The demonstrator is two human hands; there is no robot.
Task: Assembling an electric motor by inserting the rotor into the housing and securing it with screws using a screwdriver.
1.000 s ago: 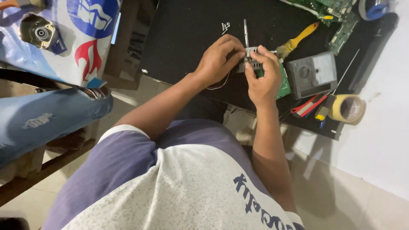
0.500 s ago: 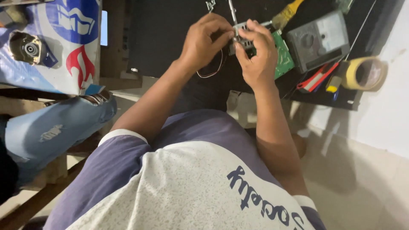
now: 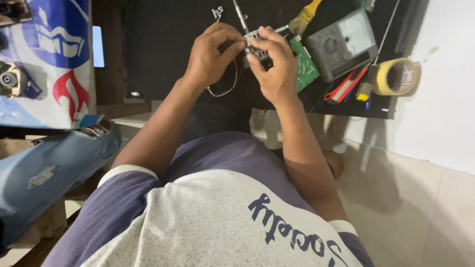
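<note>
Printed banner [image 3: 54, 59]: blue and white with a red flame shape, far left, with a small round metal part [image 3: 10, 80] lying on it.

Denim-clad leg [image 3: 44, 168]: another person's, lower left, well apart from the hands.

Surface [image 3: 163, 44]: black, carrying all the items below.

Left hand [image 3: 210, 57]: fingers curled closed, thumb and forefinger pinched on the left end of the small component. A thin red-and-white wire loop [image 3: 226, 90] hangs just beneath this hand.

Small component [image 3: 255, 49]: a dark grey, boxy electronic part, held above the surface between both hands, near the top centre of the view. Its long axis runs roughly left to right, from one hand to the other. Most of it is hidden by the fingers, so which end leads cannot be told.

Metal rod [image 3: 241, 16]: thin, rising from just behind the component toward the top edge, tilted slightly left.

Right hand [image 3: 274, 66]: fingers bent closed over the right end of the component, thumb pressed on its near face.

Green circuit board [image 3: 304, 62]: lying flat, partly under the right hand.

Brush [image 3: 304, 17]: yellow handle, lying at a slant above the board.

Grey meter [image 3: 341, 42]: box with a dial and a pale display face, just beside the board.

Red-handled tool [image 3: 346, 84]: lying beside the meter's lower edge.

Roll of tape [image 3: 396, 76]: yellowish, at the right edge of the surface.
</note>
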